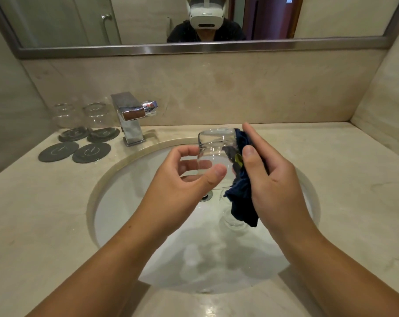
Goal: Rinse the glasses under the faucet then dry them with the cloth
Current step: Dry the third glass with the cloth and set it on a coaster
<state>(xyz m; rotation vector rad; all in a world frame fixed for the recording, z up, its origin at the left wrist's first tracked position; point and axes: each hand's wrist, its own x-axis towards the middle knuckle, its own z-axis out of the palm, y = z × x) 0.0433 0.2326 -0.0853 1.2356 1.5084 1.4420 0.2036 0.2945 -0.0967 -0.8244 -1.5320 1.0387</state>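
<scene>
A clear glass is held upside down over the white sink. My left hand grips its lower part, thumb in front and fingers behind. My right hand holds a dark blue cloth against the glass's right side, and the cloth's end hangs down. Another clear glass lies in the sink below the cloth, partly hidden by it. Two more glasses stand upside down on coasters at the back left. The chrome faucet stands behind the sink with no water running.
Two bare dark round coasters lie on the beige stone counter left of the sink. A stone backsplash and a framed mirror rise behind. Stone walls close in the left and right sides.
</scene>
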